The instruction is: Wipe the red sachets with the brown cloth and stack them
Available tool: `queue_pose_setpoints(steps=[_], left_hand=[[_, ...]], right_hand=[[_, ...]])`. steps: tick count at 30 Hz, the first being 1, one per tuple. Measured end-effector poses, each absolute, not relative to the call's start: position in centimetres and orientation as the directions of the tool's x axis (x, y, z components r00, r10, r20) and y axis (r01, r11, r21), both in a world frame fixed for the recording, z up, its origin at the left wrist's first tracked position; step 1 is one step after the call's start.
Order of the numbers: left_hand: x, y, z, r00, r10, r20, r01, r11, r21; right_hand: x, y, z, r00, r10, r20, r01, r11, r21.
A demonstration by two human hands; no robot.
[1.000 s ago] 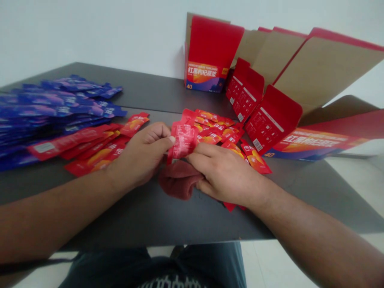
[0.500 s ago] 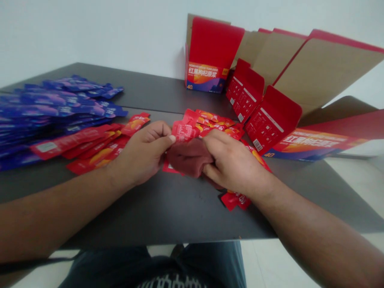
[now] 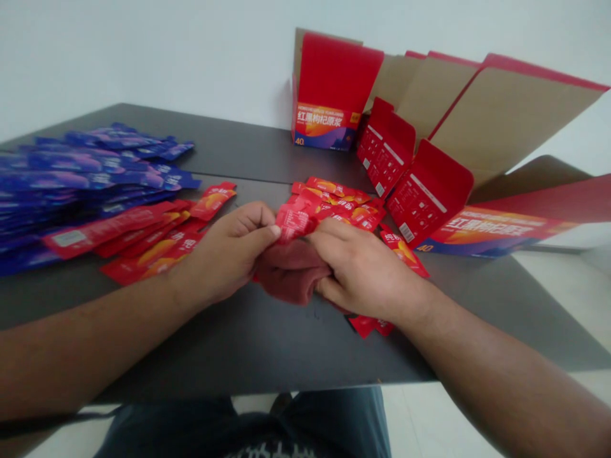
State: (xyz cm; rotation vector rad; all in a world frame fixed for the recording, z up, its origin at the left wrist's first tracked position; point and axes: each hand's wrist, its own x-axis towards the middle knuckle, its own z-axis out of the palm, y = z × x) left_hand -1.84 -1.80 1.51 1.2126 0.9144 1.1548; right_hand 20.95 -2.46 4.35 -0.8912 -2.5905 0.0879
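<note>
Over the dark tabletop (image 3: 248, 346), the red sachet (image 3: 293, 222) could slip from my left hand (image 3: 224, 251) if my pinch loosens, dropping it onto the loose red pile (image 3: 334, 203). My left hand is nearly closed, with the sachet held between thumb and fingers; my right hand (image 3: 365, 270), half curled, closes on the maroon cloth (image 3: 291, 273) just below the sachet

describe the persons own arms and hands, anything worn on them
The left hand and right hand are bare, with no gloves, rings or watch in view. The left forearm and right forearm show no sleeves up to the frame edges.
</note>
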Motion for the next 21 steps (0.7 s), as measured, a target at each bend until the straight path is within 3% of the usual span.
queue_pose_setpoints(steps=[2, 6, 10, 14, 21], left_hand=[[-1.9, -1.9, 1.6, 0.199, 0.979, 0.031, -0.184, 0.007, 0.983], [-2.0, -1.8, 1.3, 0.229, 0.973, 0.002, -0.25, 0.057, 0.967], [-2.5, -1.8, 0.4, 0.313, 0.95, 0.024, -0.172, 0.032, 0.985], [-3.2, -1.8, -0.2, 0.312, 0.947, 0.081, -0.097, -0.053, 0.994], [-3.6, -1.3, -0.9, 0.338, 0.935, 0.112, 0.028, -0.129, 0.991]], right_hand=[[20.9, -2.5, 4.4, -0.735, 0.602, 0.312, 0.577, 0.797, -0.178], [21.2, -2.1, 4.4, -0.509, 0.707, 0.491, 0.734, 0.655, -0.183], [21.5, -1.4, 4.4, -0.564, 0.67, 0.483, 0.676, 0.71, -0.195], [21.7, -0.9, 4.3, -0.453, 0.681, 0.575, 0.727, 0.655, -0.204], [21.9, -0.3, 4.0, -0.463, 0.686, 0.562, 0.73, 0.654, -0.197]])
